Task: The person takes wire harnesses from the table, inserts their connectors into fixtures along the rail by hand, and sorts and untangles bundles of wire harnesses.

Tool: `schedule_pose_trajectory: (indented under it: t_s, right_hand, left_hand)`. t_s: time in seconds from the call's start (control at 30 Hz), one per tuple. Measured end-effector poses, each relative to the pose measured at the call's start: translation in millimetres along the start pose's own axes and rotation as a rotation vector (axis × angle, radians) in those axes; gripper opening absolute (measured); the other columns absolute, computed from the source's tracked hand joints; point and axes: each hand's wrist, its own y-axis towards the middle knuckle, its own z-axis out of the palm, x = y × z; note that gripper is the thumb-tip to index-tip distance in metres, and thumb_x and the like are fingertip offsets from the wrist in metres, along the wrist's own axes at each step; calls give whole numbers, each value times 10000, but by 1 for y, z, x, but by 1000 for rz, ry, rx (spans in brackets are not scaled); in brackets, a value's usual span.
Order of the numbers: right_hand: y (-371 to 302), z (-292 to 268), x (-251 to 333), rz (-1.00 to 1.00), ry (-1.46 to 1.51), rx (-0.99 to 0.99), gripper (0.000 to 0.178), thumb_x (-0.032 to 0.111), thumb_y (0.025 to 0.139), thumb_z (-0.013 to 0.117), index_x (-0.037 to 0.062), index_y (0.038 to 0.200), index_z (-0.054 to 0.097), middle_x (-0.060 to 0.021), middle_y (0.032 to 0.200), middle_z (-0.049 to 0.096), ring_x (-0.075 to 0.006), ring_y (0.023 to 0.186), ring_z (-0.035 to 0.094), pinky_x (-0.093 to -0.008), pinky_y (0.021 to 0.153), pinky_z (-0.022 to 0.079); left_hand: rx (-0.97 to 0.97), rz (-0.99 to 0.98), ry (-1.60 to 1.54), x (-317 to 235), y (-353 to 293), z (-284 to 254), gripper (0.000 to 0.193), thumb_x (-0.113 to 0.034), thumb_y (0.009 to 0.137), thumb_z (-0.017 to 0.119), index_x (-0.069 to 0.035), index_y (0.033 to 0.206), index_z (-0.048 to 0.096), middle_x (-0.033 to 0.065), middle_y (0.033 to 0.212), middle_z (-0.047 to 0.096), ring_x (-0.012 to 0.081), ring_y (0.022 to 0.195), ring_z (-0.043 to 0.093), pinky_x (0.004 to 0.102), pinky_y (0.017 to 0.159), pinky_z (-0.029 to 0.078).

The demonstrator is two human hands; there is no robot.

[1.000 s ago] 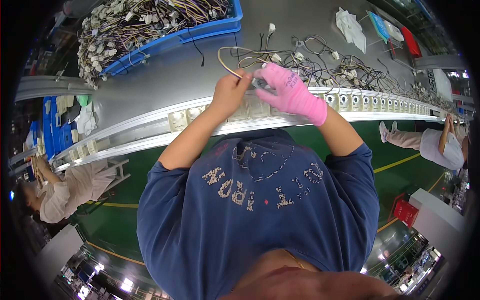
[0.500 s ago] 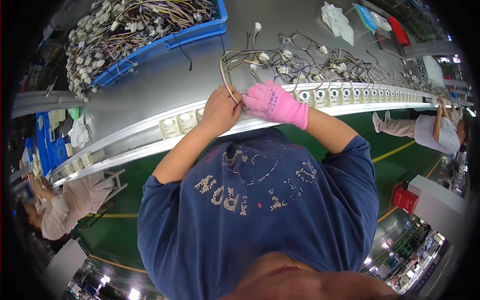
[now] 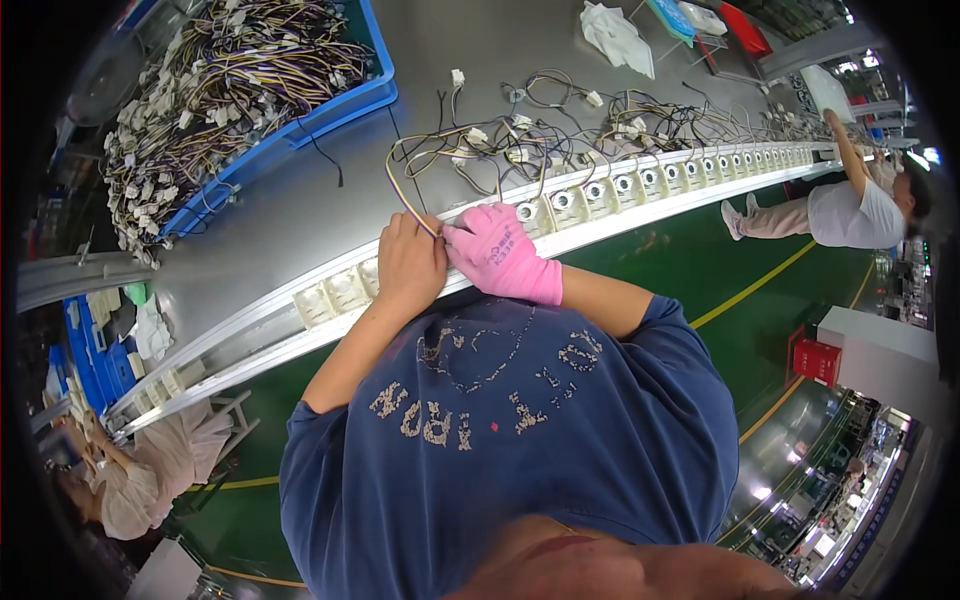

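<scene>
My left hand is bare and pinches a thin yellow and black wire harness that loops up over the grey conveyor belt. My right hand, in a pink glove, presses against the same wire end right beside the left hand. Both hands rest at the near edge of the belt, over a row of small white square parts that sit in the rail. More loose wires with white connectors lie just beyond my hands.
A blue bin full of wire harnesses stands at the far left of the belt. White cloths lie at the far side. One person works at the right end, another sits lower left. A green floor lies below.
Both hands have come down from the middle of the belt to its near rail, drawing the wire loop with them. The hands stay together on the wire end.
</scene>
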Motion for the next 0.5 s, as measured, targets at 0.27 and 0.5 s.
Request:
schedule_pose_trajectory:
  t_s: [0.27,0.5]
  right_hand:
    - [29,-45,-1,-538,-153,-47,511,106,733,556,15,1231,487,-133,1106,564,-285,947,551,-424,942,397]
    - [38,-40,-16,-228,-203,613,337,163,757,567,37,1058,485,-101,863,608,-288,849,613,-427,788,419]
  left_hand:
    - [118,51,63,-4,7,-4,122,-84,701,597,-38,813,584,113,833,529,298,833,512,403,683,439]
    - [-49,90,51,8,0,5,93,-118,732,625,-50,793,606,77,777,521,262,800,517,369,689,437]
